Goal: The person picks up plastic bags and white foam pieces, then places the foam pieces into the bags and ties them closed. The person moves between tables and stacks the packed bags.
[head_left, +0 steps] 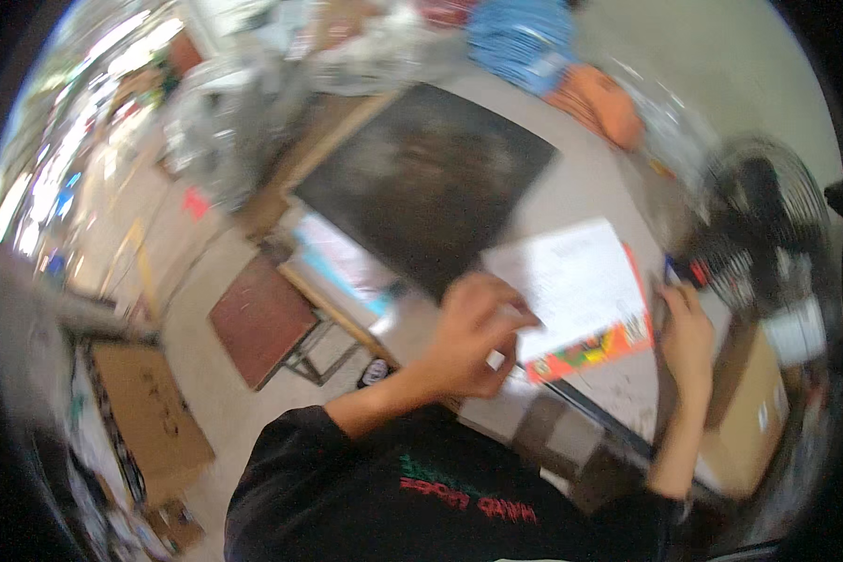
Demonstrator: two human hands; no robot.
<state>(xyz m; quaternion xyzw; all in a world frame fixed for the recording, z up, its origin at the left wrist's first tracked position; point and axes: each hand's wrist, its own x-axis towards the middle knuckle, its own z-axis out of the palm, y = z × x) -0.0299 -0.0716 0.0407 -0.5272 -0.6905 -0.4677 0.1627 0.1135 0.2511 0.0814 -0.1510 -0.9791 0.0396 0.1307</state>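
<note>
A white written sheet lies over an orange, colourfully printed booklet on the table. My left hand hovers at the sheet's left edge, fingers curled and somewhat blurred. A small white patch shows by its fingers; whether it is a held piece I cannot make out. Right of the booklet, my right hand is closed around what looks like a blue pen, whose tip points away from me. A dark square mat lies beyond my left hand.
On the table's far side sit a blue bundle and an orange bundle. A black fan stands at the right, with a cardboard box below. At the left are a brown stool and a cardboard box.
</note>
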